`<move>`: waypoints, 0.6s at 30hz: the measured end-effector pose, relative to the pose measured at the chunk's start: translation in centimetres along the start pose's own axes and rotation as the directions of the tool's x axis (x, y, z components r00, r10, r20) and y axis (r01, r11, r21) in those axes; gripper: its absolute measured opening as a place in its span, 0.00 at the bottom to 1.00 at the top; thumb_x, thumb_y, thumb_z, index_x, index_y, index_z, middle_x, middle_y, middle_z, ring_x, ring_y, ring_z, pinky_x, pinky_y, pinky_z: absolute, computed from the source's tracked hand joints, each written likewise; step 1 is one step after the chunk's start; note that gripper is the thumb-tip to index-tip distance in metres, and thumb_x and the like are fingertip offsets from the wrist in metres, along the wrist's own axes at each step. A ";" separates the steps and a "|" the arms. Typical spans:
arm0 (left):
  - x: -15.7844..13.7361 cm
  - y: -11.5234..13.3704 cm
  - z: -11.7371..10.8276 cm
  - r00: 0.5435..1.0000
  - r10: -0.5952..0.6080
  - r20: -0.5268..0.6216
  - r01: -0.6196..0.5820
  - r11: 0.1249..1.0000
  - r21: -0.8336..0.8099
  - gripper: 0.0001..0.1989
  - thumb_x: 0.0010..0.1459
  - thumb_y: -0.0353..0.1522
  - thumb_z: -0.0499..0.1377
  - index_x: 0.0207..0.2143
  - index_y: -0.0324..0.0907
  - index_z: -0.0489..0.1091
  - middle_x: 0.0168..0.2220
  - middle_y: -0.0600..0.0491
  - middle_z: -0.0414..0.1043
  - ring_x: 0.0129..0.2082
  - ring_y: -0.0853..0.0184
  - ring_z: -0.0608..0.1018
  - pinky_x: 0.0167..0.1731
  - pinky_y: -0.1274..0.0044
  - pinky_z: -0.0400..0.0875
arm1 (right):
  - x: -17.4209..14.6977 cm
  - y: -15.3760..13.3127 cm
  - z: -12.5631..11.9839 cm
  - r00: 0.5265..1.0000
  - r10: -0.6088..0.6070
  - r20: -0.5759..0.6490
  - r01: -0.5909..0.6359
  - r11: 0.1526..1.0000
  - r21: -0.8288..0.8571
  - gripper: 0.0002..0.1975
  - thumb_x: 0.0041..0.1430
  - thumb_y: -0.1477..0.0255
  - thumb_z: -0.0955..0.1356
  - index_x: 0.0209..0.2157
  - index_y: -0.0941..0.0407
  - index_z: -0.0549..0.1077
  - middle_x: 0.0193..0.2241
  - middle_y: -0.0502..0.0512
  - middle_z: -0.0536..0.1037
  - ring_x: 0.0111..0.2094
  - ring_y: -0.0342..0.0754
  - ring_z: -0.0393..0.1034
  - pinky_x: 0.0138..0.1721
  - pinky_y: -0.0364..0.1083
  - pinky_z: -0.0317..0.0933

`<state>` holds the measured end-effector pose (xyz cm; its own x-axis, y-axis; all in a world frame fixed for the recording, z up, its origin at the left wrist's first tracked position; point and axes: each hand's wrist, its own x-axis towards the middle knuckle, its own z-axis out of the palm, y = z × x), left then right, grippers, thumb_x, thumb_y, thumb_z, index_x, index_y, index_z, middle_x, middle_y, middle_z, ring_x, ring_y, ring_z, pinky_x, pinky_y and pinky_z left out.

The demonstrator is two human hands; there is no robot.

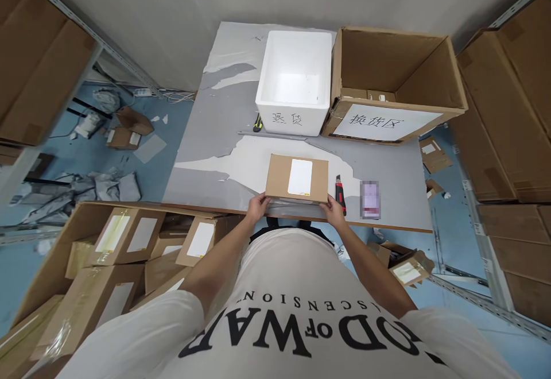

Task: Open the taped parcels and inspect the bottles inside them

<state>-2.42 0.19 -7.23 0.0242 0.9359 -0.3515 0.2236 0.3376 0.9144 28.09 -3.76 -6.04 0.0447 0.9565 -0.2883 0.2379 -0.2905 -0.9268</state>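
Note:
A small brown cardboard box (279,176) with a white label (300,177) lies at the table's front edge, label side up. My left hand (257,207) grips its near left corner, fingers closed at the edge. At the near right corner, my right hand (333,211) holds the same box. Just right of the box lies a red and black utility knife (340,195), close to my right fingers, its blade end pointing away from me. Further right rests a phone (370,200), its screen blurred out. The undersides of the box and some fingertips are hidden.
Behind the box stand a white foam bin (293,118) and a large open carton (451,89) with small boxes inside. A yellow-black cutter (257,123) lies beside the bin. A big carton (47,258) of parcels is at my left. Shelving (495,258) flanks the right side.

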 end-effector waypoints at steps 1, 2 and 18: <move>0.0 0.4 -0.1 1.000 0.012 -0.009 -0.011 1.000 0.024 0.20 0.50 0.43 0.61 0.42 0.41 0.76 0.44 0.48 0.78 0.47 0.57 0.77 0.53 0.66 0.66 | 0.1 -0.6 -0.1 1.000 -0.003 -0.016 0.003 1.000 -0.018 0.31 0.56 0.61 0.64 0.60 0.56 0.62 0.55 0.59 0.71 0.54 0.52 0.68 0.58 0.54 0.58; 0.0 0.9 -0.2 0.999 0.029 -0.020 -0.028 0.998 0.050 0.20 0.51 0.43 0.60 0.43 0.41 0.76 0.43 0.48 0.78 0.46 0.57 0.77 0.52 0.67 0.66 | 0.2 -1.2 -0.4 1.000 -0.010 -0.022 0.009 0.999 -0.047 0.30 0.56 0.60 0.64 0.59 0.57 0.64 0.53 0.59 0.74 0.52 0.53 0.69 0.57 0.53 0.60; 3.4 10.5 -1.4 0.959 0.194 -0.207 -0.055 0.844 0.534 0.23 0.59 0.47 0.52 0.37 0.40 0.79 0.32 0.48 0.80 0.34 0.60 0.78 0.37 0.74 0.65 | 4.8 -9.3 -2.3 0.983 -0.071 -0.167 -0.029 0.846 -0.532 0.28 0.60 0.50 0.58 0.23 0.56 0.75 0.19 0.55 0.74 0.24 0.47 0.65 0.28 0.44 0.56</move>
<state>-1.40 7.03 1.43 -0.1351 0.9838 -0.1180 0.7076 0.1792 0.6835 28.28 3.62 1.78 0.1890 0.9657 -0.1778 0.7159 -0.2594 -0.6482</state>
